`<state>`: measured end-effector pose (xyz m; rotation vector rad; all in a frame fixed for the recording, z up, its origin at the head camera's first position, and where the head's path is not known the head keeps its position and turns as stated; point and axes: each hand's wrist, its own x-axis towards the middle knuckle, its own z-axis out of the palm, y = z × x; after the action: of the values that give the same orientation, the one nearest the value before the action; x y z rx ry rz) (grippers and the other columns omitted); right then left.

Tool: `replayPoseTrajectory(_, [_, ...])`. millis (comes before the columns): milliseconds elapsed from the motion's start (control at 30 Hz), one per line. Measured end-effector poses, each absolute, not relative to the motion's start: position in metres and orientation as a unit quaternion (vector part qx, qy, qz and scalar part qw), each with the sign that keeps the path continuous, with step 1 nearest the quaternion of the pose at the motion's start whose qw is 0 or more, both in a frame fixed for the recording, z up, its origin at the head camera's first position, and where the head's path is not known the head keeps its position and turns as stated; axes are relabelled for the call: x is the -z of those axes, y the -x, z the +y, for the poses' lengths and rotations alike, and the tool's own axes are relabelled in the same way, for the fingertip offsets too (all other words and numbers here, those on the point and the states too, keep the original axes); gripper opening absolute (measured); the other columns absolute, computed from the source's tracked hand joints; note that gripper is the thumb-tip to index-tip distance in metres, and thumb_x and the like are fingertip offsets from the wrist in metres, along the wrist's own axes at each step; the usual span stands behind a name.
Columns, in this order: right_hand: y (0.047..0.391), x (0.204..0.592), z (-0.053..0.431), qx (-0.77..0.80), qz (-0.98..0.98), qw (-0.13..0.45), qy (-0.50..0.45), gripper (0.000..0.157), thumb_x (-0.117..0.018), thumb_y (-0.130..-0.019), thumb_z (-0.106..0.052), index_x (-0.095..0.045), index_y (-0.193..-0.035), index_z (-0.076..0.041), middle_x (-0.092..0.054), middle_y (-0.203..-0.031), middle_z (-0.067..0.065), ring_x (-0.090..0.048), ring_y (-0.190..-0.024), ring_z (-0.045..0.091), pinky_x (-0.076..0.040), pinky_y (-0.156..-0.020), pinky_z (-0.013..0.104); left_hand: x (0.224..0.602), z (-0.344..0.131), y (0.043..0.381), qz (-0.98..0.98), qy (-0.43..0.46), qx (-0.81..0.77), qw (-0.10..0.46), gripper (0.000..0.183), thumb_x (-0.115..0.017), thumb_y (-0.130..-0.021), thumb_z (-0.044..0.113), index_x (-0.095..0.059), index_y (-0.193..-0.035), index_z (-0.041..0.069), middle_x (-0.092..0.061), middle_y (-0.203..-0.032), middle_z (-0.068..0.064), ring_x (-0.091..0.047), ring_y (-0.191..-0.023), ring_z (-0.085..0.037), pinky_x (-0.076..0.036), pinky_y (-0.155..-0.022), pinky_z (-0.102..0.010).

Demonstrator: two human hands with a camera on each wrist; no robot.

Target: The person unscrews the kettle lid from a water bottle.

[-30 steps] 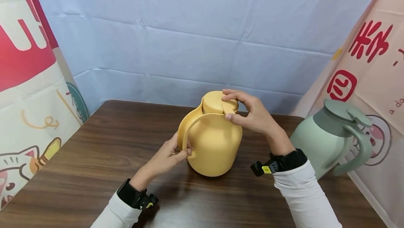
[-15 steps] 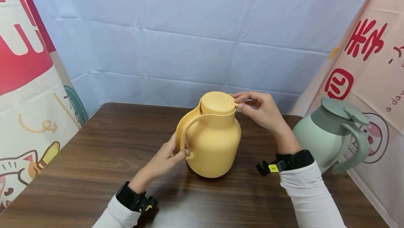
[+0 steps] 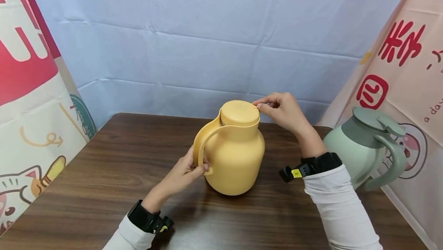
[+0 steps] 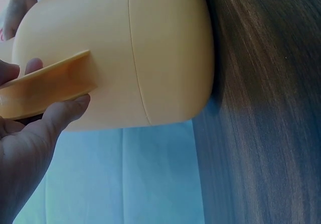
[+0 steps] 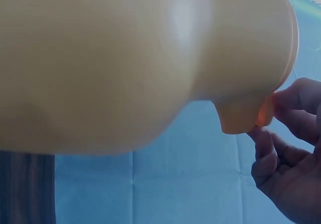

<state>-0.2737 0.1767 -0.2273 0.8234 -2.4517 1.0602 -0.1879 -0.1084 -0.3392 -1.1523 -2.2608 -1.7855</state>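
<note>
Pale blue cloth, a creased backdrop (image 3: 173, 42), hangs behind a brown wood-grain table (image 3: 104, 180), flanked by a red-and-white banner (image 3: 31, 88) printed with a cartoon cat on the left and a pink banner (image 3: 398, 77) with red lettering on the right. A yellow vacuum jug (image 3: 238, 157) stands upright near the middle of the table, its base on the wood, while a mint-green jug (image 3: 349, 146) sits well apart at the right side, partly hidden by a white sleeve (image 3: 342, 204). The person's left hand (image 3: 183, 171) keeps to the yellow jug's handle (image 4: 50, 86), its grip wrapped around the lower part. The right hand (image 3: 285, 111) reaches to the far right of the round yellow lid (image 3: 240, 113), which sits in the jug's neck; there, just beside the spout (image 5: 234, 118), its grip pinches a small tab (image 5: 266, 111) between thumb and fingers.
</note>
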Motion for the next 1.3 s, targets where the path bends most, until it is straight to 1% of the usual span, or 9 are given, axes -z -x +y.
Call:
replayPoseTrajectory(67, [0.277, 0.221, 0.176, -0.364, -0.874, 0.149, -0.284, 0.016, -0.061, -0.09, -0.012, -0.073, -0.097, -0.003, -0.067, -0.088, 0.011, -0.051, -0.057, 0.015, -0.038, -0.051, 0.025, 0.339, -0.109, 0.188, -0.731, 0.369, 0.574, 0.02, 0.023, -0.041, -0.092, -0.011, -0.037, -0.114, -0.004, -0.052, -0.09, -0.019, -0.055, -0.081, -0.035, -0.047, -0.066, -0.03])
replayPoseTrajectory(200, [0.282, 0.209, 0.172, -0.334, -0.903, 0.089, -0.255, 0.023, -0.061, -0.091, -0.018, -0.07, -0.106, -0.002, -0.068, -0.097, 0.011, -0.061, -0.077, 0.017, -0.047, -0.064, 0.03, 0.339, -0.109, 0.188, -0.733, 0.363, 0.574, 0.018, 0.023, -0.042, -0.092, -0.01, -0.037, -0.114, -0.004, -0.053, -0.09, -0.019, -0.057, -0.084, -0.035, -0.048, -0.067, -0.031])
replayPoseTrajectory(333, [0.287, 0.199, 0.167, -0.297, -0.926, 0.044, -0.228, 0.029, -0.061, -0.091, -0.026, -0.068, -0.108, -0.004, -0.067, -0.093, 0.009, -0.059, -0.078, 0.022, -0.047, -0.066, 0.036, 0.338, -0.109, 0.188, -0.733, 0.358, 0.578, 0.012, 0.022, -0.042, -0.093, -0.009, -0.038, -0.114, -0.004, -0.053, -0.091, -0.019, -0.057, -0.084, -0.036, -0.048, -0.067, -0.031])
replayPoseTrajectory(567, [0.296, 0.187, 0.151, -0.271, -0.943, 0.002, -0.194, 0.029, -0.06, -0.092, -0.03, -0.07, -0.102, -0.005, -0.065, -0.083, 0.006, -0.057, -0.073, 0.023, -0.045, -0.063, 0.035, 0.338, -0.11, 0.187, -0.738, 0.355, 0.573, 0.013, 0.026, -0.042, -0.092, -0.009, -0.037, -0.117, -0.003, -0.053, -0.092, -0.019, -0.058, -0.085, -0.035, -0.049, -0.068, -0.032])
replayPoseTrajectory(700, [0.297, 0.182, 0.138, -0.247, -0.95, 0.007, -0.192, 0.028, -0.06, -0.092, -0.027, -0.071, -0.098, -0.002, -0.065, -0.079, 0.008, -0.057, -0.072, 0.024, -0.045, -0.061, 0.035, 0.338, -0.109, 0.188, -0.736, 0.354, 0.576, 0.009, 0.024, -0.041, -0.093, -0.009, -0.037, -0.115, -0.004, -0.053, -0.093, -0.02, -0.058, -0.086, -0.035, -0.05, -0.069, -0.035])
replayPoseTrajectory(833, [0.297, 0.178, 0.126, -0.22, -0.957, 0.016, -0.189, 0.027, -0.06, -0.091, -0.026, -0.071, -0.097, -0.002, -0.067, -0.084, 0.009, -0.058, -0.076, 0.024, -0.046, -0.063, 0.035, 0.338, -0.109, 0.187, -0.734, 0.354, 0.579, 0.006, 0.025, -0.041, -0.093, -0.009, -0.036, -0.117, -0.003, -0.052, -0.093, -0.019, -0.058, -0.087, -0.034, -0.05, -0.07, -0.039])
replayPoseTrajectory(1033, [0.296, 0.177, 0.109, -0.208, -0.96, 0.016, -0.184, 0.025, -0.059, -0.092, -0.025, -0.071, -0.1, -0.004, -0.066, -0.093, 0.01, -0.057, -0.073, 0.022, -0.046, -0.058, 0.03, 0.339, -0.109, 0.189, -0.735, 0.36, 0.574, 0.008, 0.023, -0.042, -0.094, -0.008, -0.034, -0.115, -0.005, -0.053, -0.092, -0.018, -0.058, -0.087, -0.032, -0.049, -0.068, -0.041])
replayPoseTrajectory(1167, [0.295, 0.177, 0.101, -0.207, -0.956, 0.035, -0.205, 0.022, -0.061, -0.091, -0.021, -0.072, -0.097, -0.004, -0.066, -0.093, 0.01, -0.055, -0.076, 0.022, -0.043, -0.058, 0.029, 0.347, -0.109, 0.194, -0.73, 0.376, 0.57, 0.017, 0.022, -0.041, -0.094, -0.008, -0.034, -0.115, -0.004, -0.052, -0.093, -0.018, -0.057, -0.086, -0.033, -0.049, -0.066, -0.043])
replayPoseTrajectory(1300, [0.291, 0.178, 0.094, -0.2, -0.953, 0.055, -0.221, 0.021, -0.062, -0.09, -0.023, -0.074, -0.093, -0.006, -0.067, -0.087, 0.007, -0.055, -0.074, 0.022, -0.041, -0.058, 0.029, 0.36, -0.111, 0.202, -0.734, 0.381, 0.562, 0.024, 0.022, -0.041, -0.095, -0.005, -0.034, -0.116, 0.0, -0.052, -0.094, -0.014, -0.058, -0.086, -0.029, -0.049, -0.066, -0.037])
